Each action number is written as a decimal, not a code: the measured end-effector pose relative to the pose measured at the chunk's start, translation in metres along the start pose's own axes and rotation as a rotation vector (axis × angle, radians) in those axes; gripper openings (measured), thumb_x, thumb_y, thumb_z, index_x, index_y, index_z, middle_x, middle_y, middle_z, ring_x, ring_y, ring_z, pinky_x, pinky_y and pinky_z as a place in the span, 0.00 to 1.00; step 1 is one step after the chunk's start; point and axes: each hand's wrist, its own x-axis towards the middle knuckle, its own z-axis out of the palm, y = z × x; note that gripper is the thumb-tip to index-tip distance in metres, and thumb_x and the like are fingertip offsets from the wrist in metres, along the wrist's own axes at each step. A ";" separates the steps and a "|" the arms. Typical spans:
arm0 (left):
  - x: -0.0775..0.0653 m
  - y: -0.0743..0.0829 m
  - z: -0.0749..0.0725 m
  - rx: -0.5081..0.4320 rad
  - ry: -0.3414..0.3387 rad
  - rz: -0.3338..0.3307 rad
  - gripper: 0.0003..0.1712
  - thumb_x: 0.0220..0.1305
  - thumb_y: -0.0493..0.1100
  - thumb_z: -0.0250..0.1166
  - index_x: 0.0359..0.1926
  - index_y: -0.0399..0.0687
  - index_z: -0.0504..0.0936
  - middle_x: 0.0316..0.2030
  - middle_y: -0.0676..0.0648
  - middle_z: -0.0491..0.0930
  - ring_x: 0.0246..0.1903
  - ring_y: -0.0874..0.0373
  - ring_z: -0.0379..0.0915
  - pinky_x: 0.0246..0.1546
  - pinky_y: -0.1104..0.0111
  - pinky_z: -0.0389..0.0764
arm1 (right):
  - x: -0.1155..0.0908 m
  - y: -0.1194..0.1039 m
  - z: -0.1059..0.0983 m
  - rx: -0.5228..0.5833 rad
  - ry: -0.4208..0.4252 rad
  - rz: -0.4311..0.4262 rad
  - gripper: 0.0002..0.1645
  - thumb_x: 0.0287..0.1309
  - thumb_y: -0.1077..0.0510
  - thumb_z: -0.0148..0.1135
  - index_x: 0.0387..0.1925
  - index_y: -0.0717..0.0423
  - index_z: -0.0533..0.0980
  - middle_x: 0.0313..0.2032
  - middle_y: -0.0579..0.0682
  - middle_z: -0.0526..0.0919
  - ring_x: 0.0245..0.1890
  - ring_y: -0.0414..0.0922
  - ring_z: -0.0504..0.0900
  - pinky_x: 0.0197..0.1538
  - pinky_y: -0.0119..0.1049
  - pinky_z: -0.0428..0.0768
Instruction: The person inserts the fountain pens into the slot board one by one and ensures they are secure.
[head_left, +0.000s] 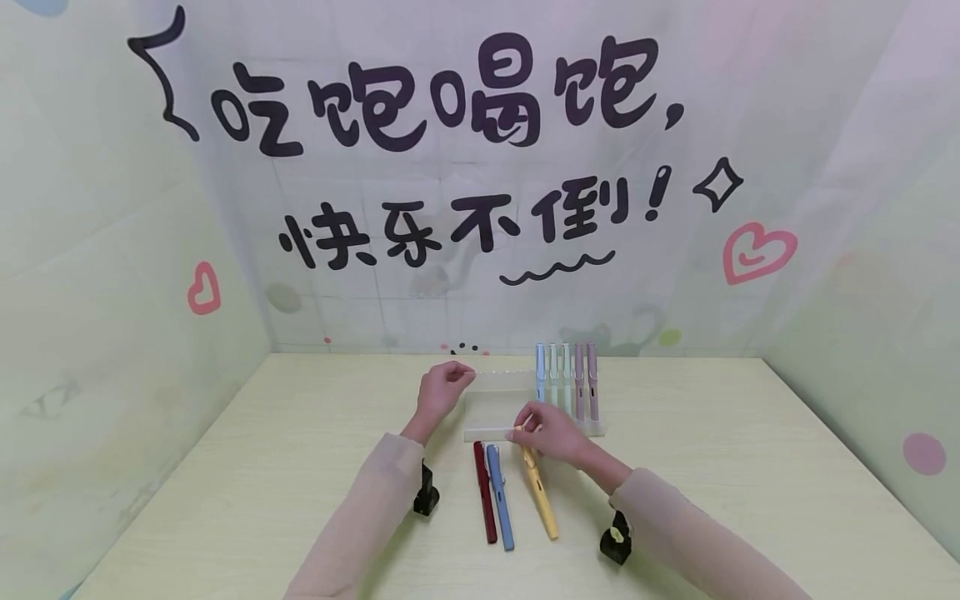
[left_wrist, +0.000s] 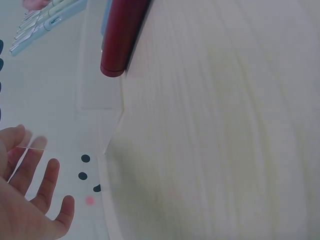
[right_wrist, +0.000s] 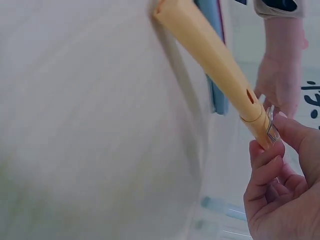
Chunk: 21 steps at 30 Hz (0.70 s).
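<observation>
My right hand (head_left: 553,433) pinches a yellow pen (head_left: 538,492) by its capped end, near the metal clip (right_wrist: 271,124). The pen slants down toward the front, in front of a clear acrylic pen stand (head_left: 491,434). My left hand (head_left: 444,390) pinches the upper left edge of that stand between thumb and fingers, as the left wrist view shows. A dark red pen (head_left: 485,492) and a blue pen (head_left: 500,498) lie side by side on the table, left of the yellow one.
A light blue pen (head_left: 540,371), pale green pens (head_left: 554,367) and purple pens (head_left: 592,379) stand upright at the stand's right side. The wooden table (head_left: 247,483) meets a printed backdrop (head_left: 375,321) behind. Black wrist cameras (head_left: 426,493) hang beneath both sleeves.
</observation>
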 end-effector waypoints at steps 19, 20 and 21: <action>0.002 -0.004 0.001 -0.010 0.003 0.021 0.09 0.57 0.43 0.60 0.34 0.42 0.81 0.31 0.48 0.80 0.35 0.54 0.75 0.37 0.63 0.74 | 0.018 -0.026 -0.039 0.007 0.201 0.004 0.12 0.49 0.56 0.64 0.31 0.59 0.72 0.25 0.50 0.74 0.21 0.44 0.72 0.21 0.35 0.74; 0.002 -0.004 0.001 -0.010 0.003 0.021 0.09 0.57 0.43 0.60 0.35 0.42 0.81 0.31 0.48 0.80 0.35 0.54 0.75 0.37 0.63 0.74 | 0.020 -0.026 -0.041 -0.001 0.212 0.011 0.13 0.49 0.55 0.64 0.32 0.59 0.72 0.26 0.50 0.74 0.21 0.44 0.72 0.21 0.35 0.74; 0.002 -0.004 0.001 -0.011 0.002 0.021 0.09 0.57 0.43 0.60 0.35 0.42 0.81 0.31 0.48 0.80 0.36 0.54 0.75 0.37 0.63 0.74 | 0.021 -0.027 -0.043 -0.007 0.221 0.017 0.14 0.49 0.55 0.64 0.32 0.59 0.71 0.26 0.51 0.74 0.21 0.44 0.72 0.21 0.35 0.74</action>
